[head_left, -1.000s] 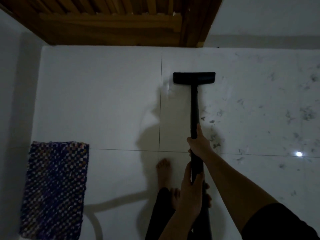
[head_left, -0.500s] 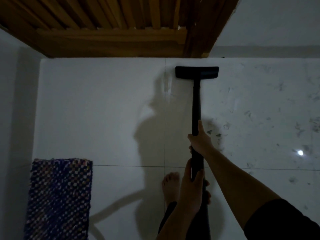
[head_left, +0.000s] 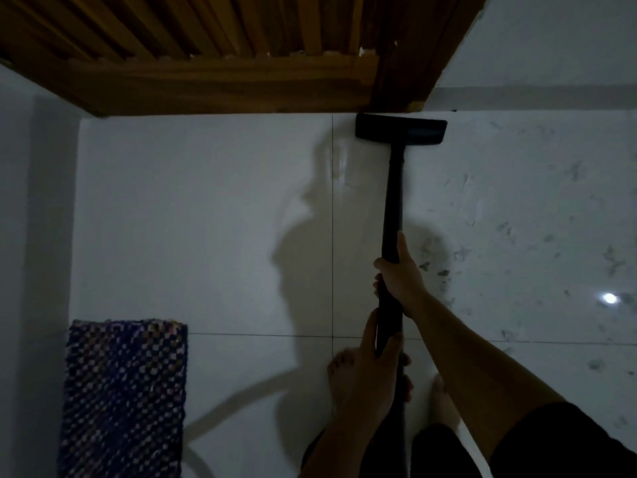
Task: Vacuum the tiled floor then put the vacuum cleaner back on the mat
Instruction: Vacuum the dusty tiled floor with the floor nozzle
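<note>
A black vacuum wand [head_left: 393, 201] runs away from me across the white tiled floor [head_left: 206, 219]. Its flat black floor head [head_left: 401, 130] rests on the tile right against the foot of a wooden door frame. My right hand [head_left: 400, 274] grips the wand partway up. My left hand [head_left: 372, 370] holds it lower down, close to my body. A dark blue woven mat [head_left: 124, 398] lies on the floor at the lower left, apart from the vacuum. The vacuum's body is out of sight.
A slatted wooden door and frame [head_left: 224, 63] close off the far edge of the floor. White walls stand at the left [head_left: 31, 236] and far right. Grey dirt specks [head_left: 517, 236] dot the right-hand tiles. My bare feet [head_left: 339, 367] stand beside the wand.
The floor head has slid forward from mid-tile up to the door frame. I have stepped forward with it, so the mat and door sit lower in view.
</note>
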The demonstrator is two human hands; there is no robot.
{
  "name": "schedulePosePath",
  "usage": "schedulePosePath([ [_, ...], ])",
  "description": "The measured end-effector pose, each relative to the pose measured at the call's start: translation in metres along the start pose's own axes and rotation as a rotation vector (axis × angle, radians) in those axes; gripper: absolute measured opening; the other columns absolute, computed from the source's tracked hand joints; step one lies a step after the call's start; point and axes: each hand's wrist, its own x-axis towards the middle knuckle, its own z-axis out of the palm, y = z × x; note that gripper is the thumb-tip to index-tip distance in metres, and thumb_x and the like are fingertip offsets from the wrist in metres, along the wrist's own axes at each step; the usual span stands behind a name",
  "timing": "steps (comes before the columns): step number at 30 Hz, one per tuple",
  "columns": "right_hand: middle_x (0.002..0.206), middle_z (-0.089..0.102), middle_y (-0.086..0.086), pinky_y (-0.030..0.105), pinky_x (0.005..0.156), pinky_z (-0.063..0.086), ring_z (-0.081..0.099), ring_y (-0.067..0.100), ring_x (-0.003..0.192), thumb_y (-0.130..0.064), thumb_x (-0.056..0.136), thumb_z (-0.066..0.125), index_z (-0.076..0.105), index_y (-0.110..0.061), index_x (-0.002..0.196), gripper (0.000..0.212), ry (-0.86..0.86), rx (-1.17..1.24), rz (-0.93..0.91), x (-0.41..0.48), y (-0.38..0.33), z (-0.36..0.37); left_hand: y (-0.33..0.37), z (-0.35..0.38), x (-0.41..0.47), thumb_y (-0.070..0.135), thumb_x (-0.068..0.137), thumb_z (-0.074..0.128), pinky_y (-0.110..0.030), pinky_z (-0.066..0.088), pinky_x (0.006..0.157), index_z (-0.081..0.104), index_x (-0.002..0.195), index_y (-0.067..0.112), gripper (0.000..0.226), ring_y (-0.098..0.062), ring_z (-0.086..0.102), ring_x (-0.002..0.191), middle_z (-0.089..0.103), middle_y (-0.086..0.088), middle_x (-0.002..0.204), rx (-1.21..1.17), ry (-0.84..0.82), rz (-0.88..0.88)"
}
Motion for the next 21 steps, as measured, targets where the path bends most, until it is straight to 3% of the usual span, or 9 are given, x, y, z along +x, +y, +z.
schedulePosePath([
  [4, 0.078, 0.054, 0.009, 0.035, 0.061, 0.056, 0.057, 0.02, 0.06, -0.005, 0.094, 0.053, 0.012, -0.044, 0.151, 0.081, -0.046, 0.092, 0.015, 0.005, -0.003, -0.012, 0.002, 0.01, 0.002, 0.019, 0.099, 0.045, -0.021, 0.043, 0.038, 0.034, 0.133, 0.043, 0.043, -0.008, 0.049, 0.039, 0.055, -0.003, 0.066, -0.024, -0.015, 0.015],
  [10, 0.071, 0.05, 0.008, 0.029, 0.046, 0.049, 0.051, 0.015, 0.047, 0.0, 0.091, 0.053, 0.022, -0.042, 0.147, 0.076, -0.114, 0.132, -0.038, 0.014, -0.002, -0.022, 0.001, 0.019, 0.01, 0.017, 0.099, 0.045, -0.023, 0.042, 0.041, 0.04, 0.115, 0.052, 0.039, -0.011, 0.048, 0.039, 0.056, -0.003, 0.064, -0.05, 0.002, 0.02],
  [16, 0.068, 0.051, 0.006, 0.029, 0.046, 0.048, 0.05, 0.016, 0.048, -0.001, 0.092, 0.051, 0.013, -0.041, 0.152, 0.081, -0.069, 0.081, -0.062, 0.014, -0.007, -0.04, 0.005, 0.04, 0.014, 0.017, 0.1, 0.043, -0.025, 0.043, 0.041, 0.039, 0.129, 0.044, 0.04, -0.012, 0.048, 0.042, 0.055, -0.005, 0.069, -0.056, -0.007, 0.041],
  [21, 0.068, 0.05, 0.007, 0.027, 0.042, 0.047, 0.048, 0.017, 0.047, 0.001, 0.092, 0.052, 0.012, -0.039, 0.153, 0.083, -0.032, 0.106, -0.068, 0.012, -0.009, -0.067, 0.008, 0.063, 0.009, 0.014, 0.1, 0.042, -0.026, 0.044, 0.044, 0.047, 0.109, 0.052, 0.039, -0.013, 0.05, 0.048, 0.055, -0.005, 0.072, -0.036, -0.039, 0.08],
])
